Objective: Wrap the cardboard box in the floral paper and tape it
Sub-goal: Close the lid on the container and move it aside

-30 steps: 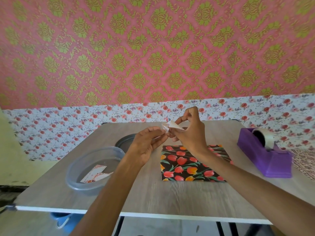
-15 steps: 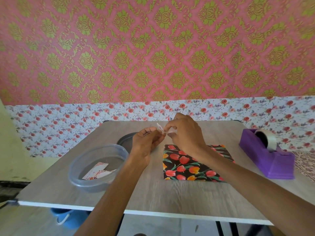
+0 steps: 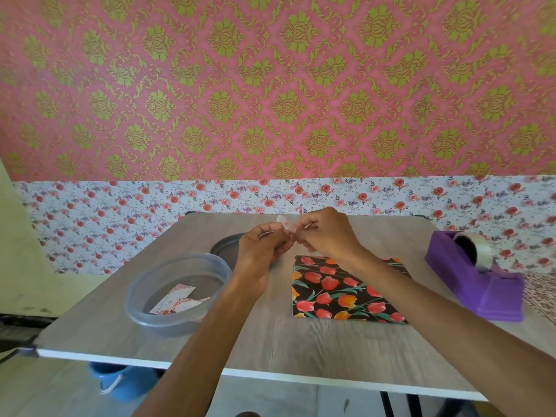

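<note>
A flat box covered in black paper with red and orange tulips [image 3: 340, 293] lies on the grey wooden table [image 3: 270, 341], right of centre. Above its far edge my left hand [image 3: 261, 248] and my right hand [image 3: 328, 233] meet in the air. Between their fingertips both pinch a small crumpled scrap of pale paper or tape [image 3: 284, 224]. My right forearm crosses over the box's right part and hides it.
A purple tape dispenser [image 3: 478, 281] with a clear roll stands at the right. At the left sits a clear plastic bowl [image 3: 168, 296] holding paper scraps, with a round grey lid [image 3: 225, 251] behind it. A blue bucket [image 3: 120, 383] is under the table.
The scrap was a flat white piece a second ago; now it is folded small and crumpled between my fingertips. Both hands stay close together above the box.
</note>
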### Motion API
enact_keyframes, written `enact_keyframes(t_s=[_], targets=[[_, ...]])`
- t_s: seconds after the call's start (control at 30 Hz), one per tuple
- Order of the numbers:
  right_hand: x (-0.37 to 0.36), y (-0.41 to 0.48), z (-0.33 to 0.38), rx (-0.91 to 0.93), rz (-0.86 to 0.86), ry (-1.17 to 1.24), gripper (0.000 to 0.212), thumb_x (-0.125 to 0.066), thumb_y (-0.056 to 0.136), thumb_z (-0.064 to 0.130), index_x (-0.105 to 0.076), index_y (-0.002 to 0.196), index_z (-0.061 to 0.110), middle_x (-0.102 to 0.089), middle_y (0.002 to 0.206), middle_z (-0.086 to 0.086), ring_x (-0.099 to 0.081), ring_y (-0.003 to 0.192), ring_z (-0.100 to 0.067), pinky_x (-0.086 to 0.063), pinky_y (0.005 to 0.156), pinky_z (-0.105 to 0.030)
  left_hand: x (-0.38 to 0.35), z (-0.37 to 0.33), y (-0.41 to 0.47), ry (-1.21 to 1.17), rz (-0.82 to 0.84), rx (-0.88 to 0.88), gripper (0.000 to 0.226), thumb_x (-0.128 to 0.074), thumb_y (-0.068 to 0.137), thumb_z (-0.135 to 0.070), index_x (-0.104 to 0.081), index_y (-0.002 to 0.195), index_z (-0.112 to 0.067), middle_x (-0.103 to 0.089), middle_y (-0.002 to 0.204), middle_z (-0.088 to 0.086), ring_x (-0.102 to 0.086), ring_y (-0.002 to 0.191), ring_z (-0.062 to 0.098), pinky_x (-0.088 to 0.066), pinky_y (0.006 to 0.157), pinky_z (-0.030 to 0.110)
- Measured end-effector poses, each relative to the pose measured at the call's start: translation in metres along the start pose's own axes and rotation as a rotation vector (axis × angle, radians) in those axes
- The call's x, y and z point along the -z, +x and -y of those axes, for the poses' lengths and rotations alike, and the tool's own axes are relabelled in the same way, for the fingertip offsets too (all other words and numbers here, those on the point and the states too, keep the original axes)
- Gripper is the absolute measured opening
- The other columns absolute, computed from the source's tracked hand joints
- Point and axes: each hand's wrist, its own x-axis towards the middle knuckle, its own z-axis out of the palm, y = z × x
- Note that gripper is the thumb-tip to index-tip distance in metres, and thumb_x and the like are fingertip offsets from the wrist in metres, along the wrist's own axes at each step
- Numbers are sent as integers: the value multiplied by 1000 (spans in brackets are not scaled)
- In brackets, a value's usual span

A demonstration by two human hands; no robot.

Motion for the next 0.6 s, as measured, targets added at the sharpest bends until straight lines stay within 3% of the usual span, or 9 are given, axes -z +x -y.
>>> enact_keyframes(t_s=[0.13,0.23,0.4,0.47,0.6], targets=[[3,3,2,-29,37,51,13,-81,81,20,-78,93,22,-69,74,-1,-54,52,-3,-40,52,-17,2,-1,1,34,-19,2,19,-67,89,-5,-68,106,2,-74,91,14,-72,74,16,-60,75,25],[5,4,7,-26,108,79,15,-82,79,15,-78,93,17,-60,68,-5,-48,57,-13,-35,49,-19,6,-1,1,85,-27,5,22,-69,88,-7,-67,109,0,-75,92,13,-72,74,17,-60,77,27],[4,6,6,-93,47,28,8,-82,78,13,-76,79,9,-60,55,12,-56,49,-8,-47,53,-24,6,-1,0,366,-178,-80,17,-74,83,-3,-62,91,-13,-69,84,0,-68,59,3,-55,58,16],[4,7,4,-103,-5,11,8,-82,79,12,-76,79,6,-61,58,16,-59,47,-8,-53,58,-28,6,-1,0,522,-216,-143,18,-74,81,-4,-62,83,-17,-64,80,-9,-63,63,3,-50,52,13],[7,11,-4,-189,-49,67,10,-81,80,10,-76,83,2,-67,75,12,-69,60,-13,-62,67,-36,9,-3,2,757,-237,-204,23,-73,84,-8,-63,72,-25,-58,80,-14,-54,71,3,-50,69,18]])
